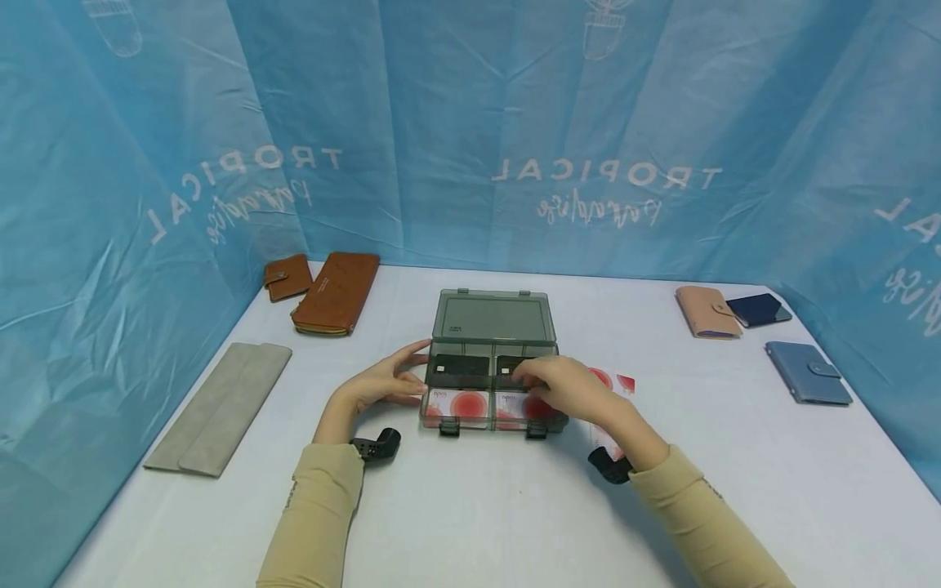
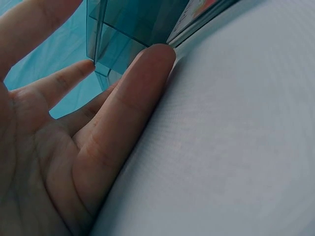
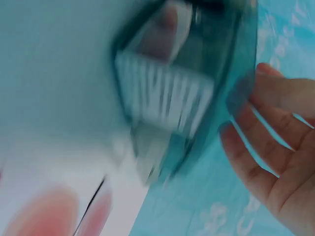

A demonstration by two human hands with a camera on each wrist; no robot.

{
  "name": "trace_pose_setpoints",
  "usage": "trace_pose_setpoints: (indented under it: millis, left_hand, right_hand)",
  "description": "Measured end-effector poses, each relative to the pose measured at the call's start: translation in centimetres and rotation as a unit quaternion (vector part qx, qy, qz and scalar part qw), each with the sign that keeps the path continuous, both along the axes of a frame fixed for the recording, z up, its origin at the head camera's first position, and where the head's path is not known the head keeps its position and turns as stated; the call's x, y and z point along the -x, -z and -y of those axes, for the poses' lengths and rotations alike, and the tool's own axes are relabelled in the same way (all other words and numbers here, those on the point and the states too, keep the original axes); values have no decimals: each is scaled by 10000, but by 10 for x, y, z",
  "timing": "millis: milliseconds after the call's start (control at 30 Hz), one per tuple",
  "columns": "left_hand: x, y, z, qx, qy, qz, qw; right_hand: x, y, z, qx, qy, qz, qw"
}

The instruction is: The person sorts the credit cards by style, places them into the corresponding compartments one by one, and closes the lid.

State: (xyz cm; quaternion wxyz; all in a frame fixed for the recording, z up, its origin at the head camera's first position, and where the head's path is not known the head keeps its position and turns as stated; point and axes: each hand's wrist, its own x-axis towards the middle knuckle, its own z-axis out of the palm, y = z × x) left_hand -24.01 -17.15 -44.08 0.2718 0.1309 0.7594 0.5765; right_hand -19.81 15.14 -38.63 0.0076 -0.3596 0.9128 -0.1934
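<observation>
A translucent grey-green divided box (image 1: 493, 317) lies with its lid folded back, hinged at the far side. Its rear compartments hold a black card (image 1: 465, 367) on the left and another black card (image 1: 506, 365) on the right. In the front ones lie white cards with red circles, a left card (image 1: 470, 405) and a right card (image 1: 510, 406). My left hand (image 1: 382, 380) rests against the box's left side, fingers spread and thumb at the front corner. Over the right compartments reaches my right hand (image 1: 569, 385), fingertips inside the rim beside the black card; the right wrist view is blurred.
A red-and-white card (image 1: 625, 384) lies right of the box, partly under my right forearm. Brown wallets (image 1: 338, 292) and a grey sleeve (image 1: 220, 408) lie left. On the right are a tan wallet (image 1: 707, 312), a dark card-like item (image 1: 760, 310) and a blue wallet (image 1: 807, 374).
</observation>
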Motion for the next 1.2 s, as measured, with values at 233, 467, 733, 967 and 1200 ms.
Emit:
trace_pose_setpoints:
  millis: [233, 467, 733, 967, 1200]
  left_hand:
    - [0, -1, 0, -7, -9, 16, 10000]
    - [-1, -2, 0, -2, -19, -1, 10000]
    - [0, 0, 0, -33, 10, 5, 10000]
    - [-1, -2, -1, -20, -1, 12, 10000]
    - [-2, -3, -2, 23, -30, 16, 10000]
  right_hand:
    - [7, 1, -48, 932, 642, 545, 9921]
    - [9, 7, -82, 328, 1698, 1066, 9791]
    - [11, 17, -95, -802, 2262, 1782, 9543]
    - [16, 20, -106, -410, 2637, 2104, 9405]
    - [22, 18, -110, 605, 2819, 1874, 9390]
